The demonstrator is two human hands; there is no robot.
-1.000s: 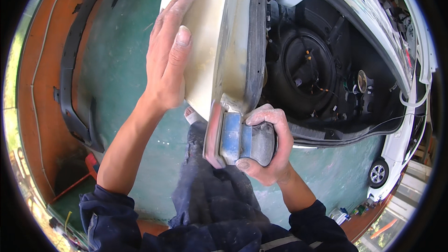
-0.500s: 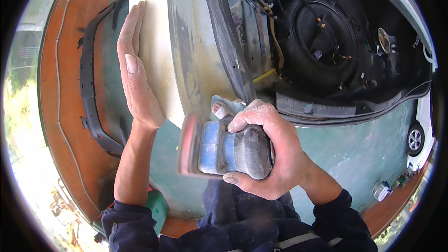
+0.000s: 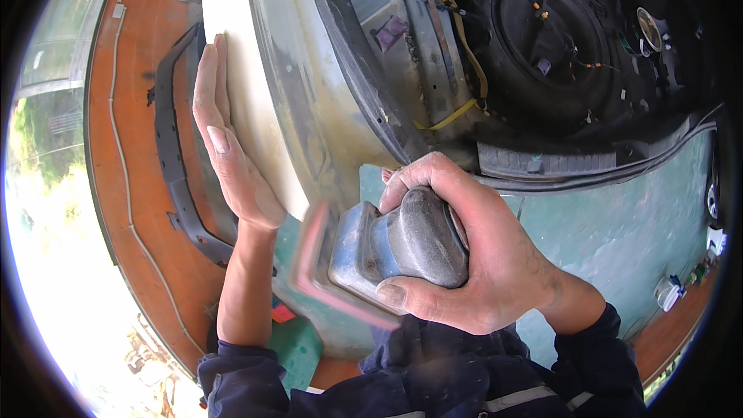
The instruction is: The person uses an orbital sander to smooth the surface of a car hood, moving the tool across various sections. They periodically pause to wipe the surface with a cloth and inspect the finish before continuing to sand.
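My right hand (image 3: pixel 480 255) wraps round the grey and blue body of a dusty power sander (image 3: pixel 410 240). The sander's reddish pad edge is smeared by motion, close to the lower end of a car body panel (image 3: pixel 309 101). That panel is pale, with sanded yellowish and grey patches and a cream-white side face. My left hand (image 3: pixel 232 139) lies flat along this side face, fingers stretched out and pointing away from me. Whether the sander's pad touches the panel I cannot tell.
Right of the panel is an open car boot with a black round spare-wheel well (image 3: pixel 534 31), loose wires and a dark rubber seal (image 3: pixel 364 62). A black bumper (image 3: pixel 178 162) lies on the left. The floor is green, with an orange strip (image 3: pixel 139 186). A white bucket (image 3: pixel 667 292) stands far right.
The view has shifted a little. The sander is tilted more, its pad edge now slanting. My left hand sits slightly lower in the picture, still flat against the panel's side.
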